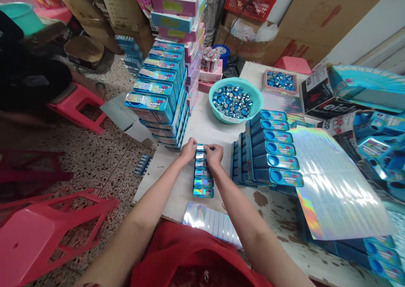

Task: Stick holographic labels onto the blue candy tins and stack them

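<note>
A row of several small blue boxes with shiny holographic labels [203,182] runs away from me along the white table. At its far end, my left hand [189,150] is closed in a pinch at the left end of the last box's label [200,147]. My right hand [214,155] is bent over the right end of the same label, fingers pressed together. Whether the label is fully stuck to the box is hidden by the fingers. Close to my body lies a label sheet [210,220], with silvery labels on its left part and pale strips on its right.
Tall stacks of blue boxes stand left [164,109] and right [265,152] of my hands. Beyond is a turquoise basin [236,118] of small round metal pieces. A holographic sheet [338,185] lies at right. Red stools [41,232] and a seated person [34,76] are at left.
</note>
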Demonstrator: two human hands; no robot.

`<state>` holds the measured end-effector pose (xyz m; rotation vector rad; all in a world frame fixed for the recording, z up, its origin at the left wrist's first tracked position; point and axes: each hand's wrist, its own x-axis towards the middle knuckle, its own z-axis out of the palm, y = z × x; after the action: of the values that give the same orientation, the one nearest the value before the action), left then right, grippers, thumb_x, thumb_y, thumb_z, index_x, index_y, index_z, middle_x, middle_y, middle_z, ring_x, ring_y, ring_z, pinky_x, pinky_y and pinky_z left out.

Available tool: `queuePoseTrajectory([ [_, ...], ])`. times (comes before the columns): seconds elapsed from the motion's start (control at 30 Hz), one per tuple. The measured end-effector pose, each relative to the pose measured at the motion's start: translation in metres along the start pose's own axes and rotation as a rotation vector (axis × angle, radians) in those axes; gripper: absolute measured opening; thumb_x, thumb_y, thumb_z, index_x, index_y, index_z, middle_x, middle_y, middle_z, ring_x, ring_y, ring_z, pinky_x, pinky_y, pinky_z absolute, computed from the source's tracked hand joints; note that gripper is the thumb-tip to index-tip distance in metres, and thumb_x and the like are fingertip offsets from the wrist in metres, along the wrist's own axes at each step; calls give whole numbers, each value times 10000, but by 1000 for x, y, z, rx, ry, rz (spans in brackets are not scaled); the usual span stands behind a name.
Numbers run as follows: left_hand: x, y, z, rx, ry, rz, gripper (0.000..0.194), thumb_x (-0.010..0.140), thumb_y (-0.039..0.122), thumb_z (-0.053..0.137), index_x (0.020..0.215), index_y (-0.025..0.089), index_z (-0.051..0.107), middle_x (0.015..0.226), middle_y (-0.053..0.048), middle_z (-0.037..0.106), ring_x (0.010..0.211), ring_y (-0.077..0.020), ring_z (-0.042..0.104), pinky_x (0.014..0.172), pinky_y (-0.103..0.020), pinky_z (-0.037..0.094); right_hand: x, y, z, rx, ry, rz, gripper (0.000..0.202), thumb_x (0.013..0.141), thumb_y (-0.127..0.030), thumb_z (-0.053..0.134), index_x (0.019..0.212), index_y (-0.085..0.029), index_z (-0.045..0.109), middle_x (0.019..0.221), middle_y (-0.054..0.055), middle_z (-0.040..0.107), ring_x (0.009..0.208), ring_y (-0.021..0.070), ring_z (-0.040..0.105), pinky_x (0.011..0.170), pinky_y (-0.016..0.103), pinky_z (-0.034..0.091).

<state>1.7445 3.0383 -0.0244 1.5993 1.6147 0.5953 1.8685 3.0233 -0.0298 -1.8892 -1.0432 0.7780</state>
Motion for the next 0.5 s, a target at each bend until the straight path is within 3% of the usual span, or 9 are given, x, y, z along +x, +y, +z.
queuePoseTrajectory([
  [0.1, -7, -11, 14, -128, 51, -113, 125, 830, 239, 430, 924, 223, 509, 636, 38, 546, 638, -149, 548, 629, -251, 417, 2, 7, 1, 3, 34, 89, 195, 597, -339, 640, 685, -172, 592, 779, 43, 605, 735, 193, 553, 765, 346, 448],
  [0.2, -20, -19, 24, -155, 109, -268, 161, 829, 242, 437, 941, 202, 546, 697, 2, 604, 719, -167, 592, 695, -280, 450, 2, 10, -6, 25, 54, 107, 350, 620, -342, 621, 918, -165, 571, 895, 67, 619, 790, 193, 576, 771, 331, 462],
  [0.27, -28, -21, 27, -184, 174, -296, 251, 871, 276, 377, 1028, 183, 549, 895, -62, 655, 902, -183, 607, 797, -305, 458, 2, 12, -11, 51, 42, 69, 483, 676, -383, 581, 1098, -160, 512, 1043, 112, 603, 897, 203, 585, 807, 335, 464],
  [0.33, -33, -18, 30, -272, 210, -250, 376, 902, 357, 337, 1193, 175, 491, 1192, -111, 594, 1146, -189, 525, 935, -320, 416, 3, 14, -13, 64, -12, 4, 579, 706, -444, 557, 1195, -147, 467, 1191, 161, 547, 1067, 234, 539, 908, 373, 427],
  [0.43, -36, -8, 30, -507, 75, -175, 544, 894, 493, 348, 1341, 184, 384, 1400, -106, 443, 1309, -209, 382, 1042, -341, 349, 2, 16, -13, 123, -207, 46, 648, 721, -479, 546, 1256, -129, 443, 1272, 174, 511, 1176, 250, 488, 998, 406, 368],
  [0.5, -41, -3, 28, -609, 18, -239, 607, 873, 561, 355, 1343, 178, 395, 1404, -118, 439, 1329, -240, 353, 1048, -376, 353, -4, 17, -17, 215, -271, 146, 651, 742, -509, 525, 1273, -143, 435, 1239, 159, 547, 1121, 240, 544, 945, 403, 424],
])
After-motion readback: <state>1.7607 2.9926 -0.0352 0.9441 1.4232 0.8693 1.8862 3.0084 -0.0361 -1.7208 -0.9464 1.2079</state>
